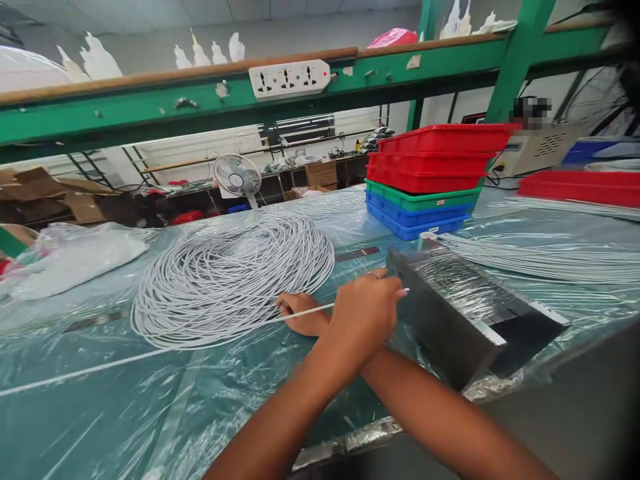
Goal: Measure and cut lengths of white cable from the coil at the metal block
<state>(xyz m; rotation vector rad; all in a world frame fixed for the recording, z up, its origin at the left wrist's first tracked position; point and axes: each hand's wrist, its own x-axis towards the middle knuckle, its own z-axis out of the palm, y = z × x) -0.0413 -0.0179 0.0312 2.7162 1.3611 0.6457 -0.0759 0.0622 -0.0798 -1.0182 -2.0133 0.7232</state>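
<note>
My forearms cross, the left one on top. My left hand (367, 310) is a fist closed around a thin white cable (310, 311); a short end of it pokes out beyond the fingers, near the dark metal block. Under and left of it is my right hand (303, 319), its fingers curled at the right edge of a big coil of white cable (230, 280). The held cable passes in front of this hand toward the coil; what its fingers grip is hidden. Another stretch of cable runs from the coil to the left edge.
A dark metal block (440, 320) with clear-wrapped top stands right of my hands. Behind it are stacked red, green and blue trays (425, 180). Cut cables (545, 260) lie at right, a plastic bag (90, 260) at left. A green shelf beam (200, 103) carries a power strip (290, 79).
</note>
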